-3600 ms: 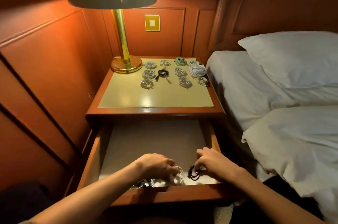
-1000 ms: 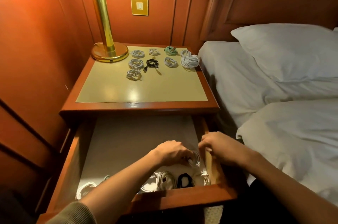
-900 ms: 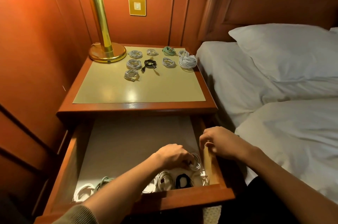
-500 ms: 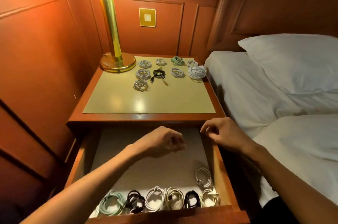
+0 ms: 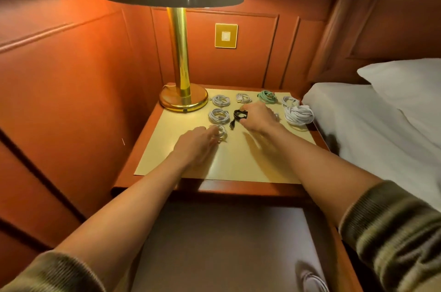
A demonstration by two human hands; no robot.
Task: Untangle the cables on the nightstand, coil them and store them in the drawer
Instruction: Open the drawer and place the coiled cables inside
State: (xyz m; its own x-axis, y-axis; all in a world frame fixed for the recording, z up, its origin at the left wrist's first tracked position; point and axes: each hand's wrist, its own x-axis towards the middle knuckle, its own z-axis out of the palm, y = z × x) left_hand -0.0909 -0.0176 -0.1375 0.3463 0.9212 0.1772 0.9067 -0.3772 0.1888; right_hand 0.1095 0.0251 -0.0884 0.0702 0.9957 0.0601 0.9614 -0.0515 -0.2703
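White coiled cable (image 5: 220,131) lies on the nightstand (image 5: 250,167) just ahead of the left hand (image 5: 195,146), under its fingertips; whether they grip it cannot be told. The black coil (image 5: 239,115) sits left of the right hand (image 5: 259,118), which pinches it. The drawer (image 5: 226,244) is open behind both wrists.

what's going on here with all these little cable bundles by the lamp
A person is clearing coiled cables off the wooden nightstand. Their right hand appears to pinch the small black coiled cable, while the left hand has its fingertips on the frontmost white coiled cable. More white coils and a green coiled cable lie beside the brass lamp. The open drawer below shows one pale coil at its near end.
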